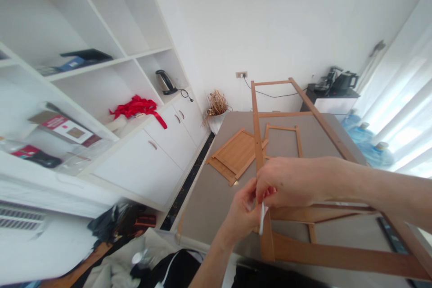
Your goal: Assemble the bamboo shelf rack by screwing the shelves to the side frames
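A tall wooden frame (258, 139) stands on the grey table, and both my hands meet at its near left post. My left hand (241, 213) is closed, its thumb and fingers pinched against a thin white strip (262, 219). Over it bends my right hand (281, 184), fingers curled in at the same spot on the post. What the right fingertips grip is hidden between the two hands. Beyond them lies a flat wooden panel (236, 150). Beside that panel is a smaller open wooden frame (297, 141), partly covered by the tall frame.
Left of the grey table (202, 207) stands a white shelf cabinet (151, 153) with a kettle (165, 82) and red ribbon (135, 107). Blue water bottles (362, 134) stand at the right by the curtain. A dark remote-like object (391, 234) lies near the right edge.
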